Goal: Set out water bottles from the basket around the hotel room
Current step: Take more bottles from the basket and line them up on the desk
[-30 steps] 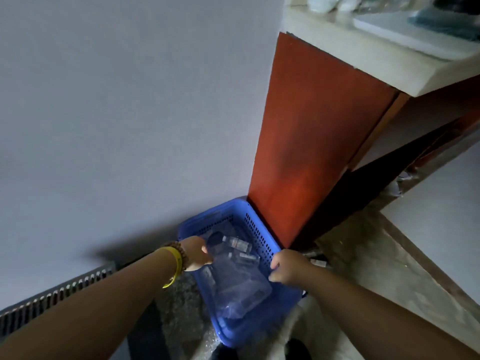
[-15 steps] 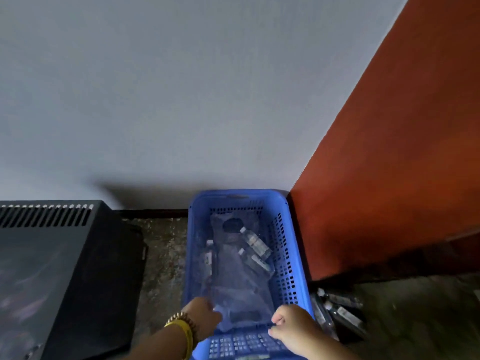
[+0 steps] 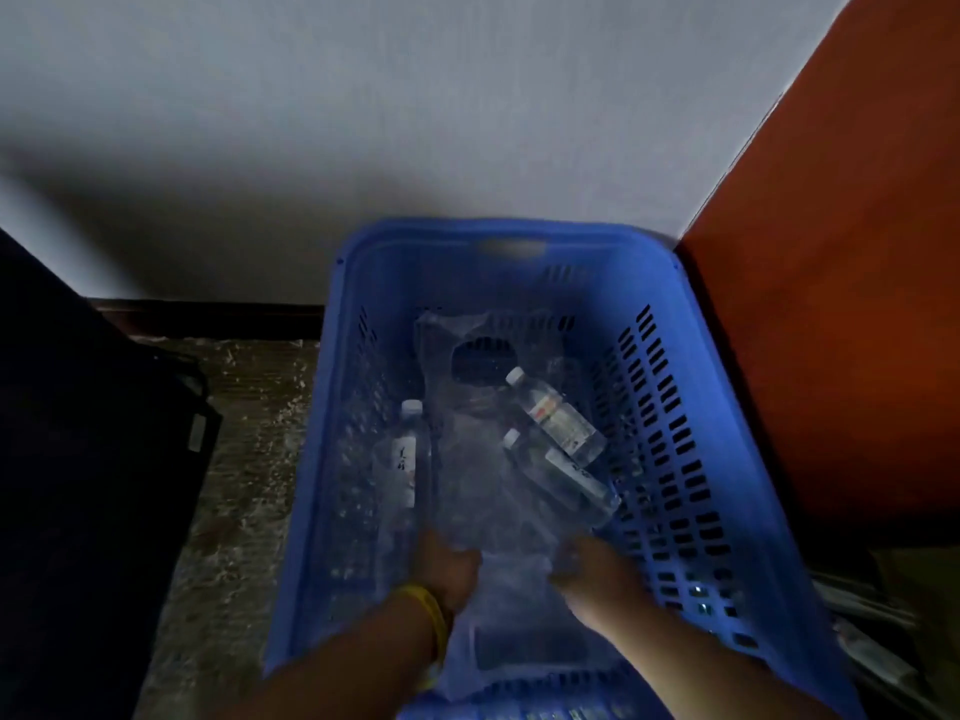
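Note:
A blue slotted plastic basket (image 3: 691,407) stands on the floor against the wall. Inside lies a crumpled clear plastic sheet (image 3: 483,491) with water bottles around it: one bottle (image 3: 408,454) along the left side, and two bottles on the right, the farther bottle (image 3: 556,415) and the nearer bottle (image 3: 563,478). My left hand (image 3: 447,569), with a yellow wristband, is down inside the basket on the plastic sheet. My right hand (image 3: 597,569) is inside too, beside the nearer right bottle. Both hands are blurred; their grip is unclear.
A red-brown wooden cabinet side (image 3: 831,278) rises right of the basket. A black box-like object (image 3: 78,459) stands at the left. Speckled stone floor (image 3: 239,459) lies between it and the basket. More bottles or wrappers (image 3: 872,641) lie on the floor at the lower right.
The view has dropped closer over the basket. Both hands have moved from the basket's near rim down into it, onto the plastic sheet among the bottles.

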{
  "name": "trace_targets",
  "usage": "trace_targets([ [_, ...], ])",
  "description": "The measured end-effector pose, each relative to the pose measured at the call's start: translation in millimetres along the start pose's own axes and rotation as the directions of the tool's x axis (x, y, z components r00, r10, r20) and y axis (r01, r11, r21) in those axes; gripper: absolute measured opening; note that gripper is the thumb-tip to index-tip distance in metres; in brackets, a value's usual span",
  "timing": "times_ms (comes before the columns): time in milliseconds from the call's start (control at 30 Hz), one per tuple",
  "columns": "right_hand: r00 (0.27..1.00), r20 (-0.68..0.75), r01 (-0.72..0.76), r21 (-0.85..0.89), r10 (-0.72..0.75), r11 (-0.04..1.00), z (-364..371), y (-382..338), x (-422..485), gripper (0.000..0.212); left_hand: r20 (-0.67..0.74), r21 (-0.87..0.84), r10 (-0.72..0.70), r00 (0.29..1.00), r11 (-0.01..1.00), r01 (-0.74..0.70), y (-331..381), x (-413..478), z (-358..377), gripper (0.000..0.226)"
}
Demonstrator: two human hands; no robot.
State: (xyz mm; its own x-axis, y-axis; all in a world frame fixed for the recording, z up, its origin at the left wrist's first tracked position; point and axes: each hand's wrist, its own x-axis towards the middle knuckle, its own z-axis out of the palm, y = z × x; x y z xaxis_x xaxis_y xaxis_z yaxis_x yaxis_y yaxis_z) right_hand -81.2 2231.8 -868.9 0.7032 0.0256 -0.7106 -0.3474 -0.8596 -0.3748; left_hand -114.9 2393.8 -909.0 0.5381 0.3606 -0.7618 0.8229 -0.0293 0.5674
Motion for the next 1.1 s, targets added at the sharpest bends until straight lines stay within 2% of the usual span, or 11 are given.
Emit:
trace_targets([
  [100, 0.995, -0.084, 0.052, 0.002, -0.052, 0.999, 16.2, 1.0, 44.6, 0.015, -0.217, 0.019, -0.065, 0.974, 0.997, 0.071, 2.8, 52.4, -0.1, 0.045],
  [233, 0.989, -0.142, 0.060, 0.088, -0.047, 0.994, 33.0, 2.2, 72.8, 0.018, -0.315, 0.058, -0.104, 0.944, 0.990, 0.128, -0.9, 76.6, 6.0, 0.049],
  [333, 0.994, -0.104, 0.030, 0.088, -0.021, 0.996, 53.7, 7.6, 71.0, 0.018, -0.335, 0.077, 0.019, 0.942, 0.997, 0.007, -4.6, 79.4, 12.8, 0.044],
  [433, 0.997, -0.075, 0.044, 0.088, -0.037, 0.995, 64.3, 8.1, 66.3, 0.012, -0.325, 0.053, -0.008, 0.946, 0.998, 0.027, -7.9, 77.4, 17.2, 0.046],
  [567, 0.999, -0.032, -0.024, 0.223, 0.032, 0.975, 49.8, -8.5, 58.3, 0.007, -0.262, -0.177, -0.025, 0.965, 0.984, -0.022, 6.7, 50.2, 27.1, 0.025],
  [633, 0.991, 0.062, -0.132, 0.468, 0.117, 0.874, 25.3, -24.3, 42.8, 0.016, -0.217, -0.278, -0.079, 0.973, 0.960, 0.016, 28.8, 23.3, 24.2, 0.011],
  [733, 0.930, 0.303, -0.367, 0.752, 0.207, 0.547, -28.7, -60.9, 2.9, 0.034, -0.167, -0.330, -0.098, 0.981, 0.943, 0.039, 73.4, -37.5, 7.1, 0.019],
  [800, 0.943, 0.314, -0.327, 0.832, 0.106, 0.447, -71.4, -93.3, -34.6, 0.041, -0.198, -0.299, 0.007, 0.980, 0.952, -0.067, 112.7, -88.4, -12.2, 0.038],
  [900, 0.970, 0.223, -0.184, 0.936, -0.101, 0.300, -147.1, -156.5, -105.5, 0.039, -0.273, -0.289, 0.283, 0.919, 0.887, -0.359, 186.8, -175.2, -46.3, 0.047],
  [1000, 0.958, 0.132, -0.064, 0.965, -0.256, 0.256, -229.4, -221.2, -198.6, 0.041, -0.310, -0.266, 0.480, 0.821, 0.785, -0.560, 254.9, -268.1, -90.1, 0.057],
  [1100, 0.885, 0.075, 0.029, 0.976, -0.460, 0.216, -297.9, -271.2, -302.3, 0.053, -0.374, -0.229, 0.562, 0.738, 0.715, -0.660, 305.4, -358.8, -140.5, 0.081],
])
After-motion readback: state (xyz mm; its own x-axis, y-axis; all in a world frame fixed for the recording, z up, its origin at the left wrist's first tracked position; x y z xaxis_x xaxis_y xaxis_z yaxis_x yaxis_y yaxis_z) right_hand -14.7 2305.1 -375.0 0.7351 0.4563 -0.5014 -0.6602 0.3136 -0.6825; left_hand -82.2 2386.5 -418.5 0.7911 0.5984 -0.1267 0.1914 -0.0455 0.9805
